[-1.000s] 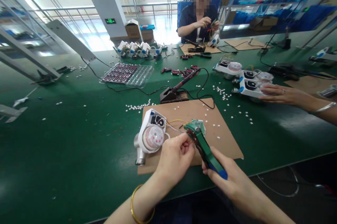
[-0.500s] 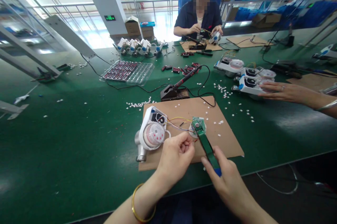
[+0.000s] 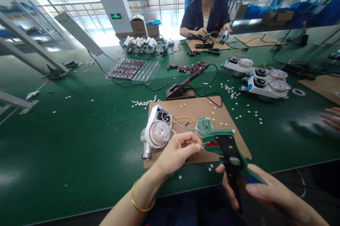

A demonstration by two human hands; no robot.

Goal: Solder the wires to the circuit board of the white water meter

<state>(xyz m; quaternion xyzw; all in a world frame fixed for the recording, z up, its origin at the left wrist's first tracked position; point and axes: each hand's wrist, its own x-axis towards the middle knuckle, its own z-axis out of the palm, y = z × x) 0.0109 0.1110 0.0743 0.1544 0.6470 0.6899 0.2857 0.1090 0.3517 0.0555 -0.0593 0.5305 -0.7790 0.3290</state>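
My right hand (image 3: pixel 249 187) is closed round the handles of a green and black wire stripper (image 3: pixel 233 158), whose jaws point left. My left hand (image 3: pixel 180 150) is closed in a pinch on a thin reddish wire (image 3: pixel 202 144) right at those jaws. Behind the jaws a green circuit board (image 3: pixel 205 125) lies on a pale round piece on the brown cardboard sheet (image 3: pixel 225 113). Yellow and white wires (image 3: pixel 184 117) run from it to a white meter (image 3: pixel 159 132) with a clear round dial cover and a metal pipe body, left of my left hand.
A soldering iron (image 3: pixel 193 75) rests in its stand behind the cardboard. White bits (image 3: pixel 145 102) are scattered about. Further back are a clear tray of parts (image 3: pixel 132 70) and more meters (image 3: pixel 265 81). Across the table a person (image 3: pixel 205 13) works; another person's hand (image 3: pixel 332 116) is at the right edge.
The wire stripper has turned from edge-on to side-on, its jaws now at my left fingertips. The other person's hand at right has left the meters. The view has shifted slightly.
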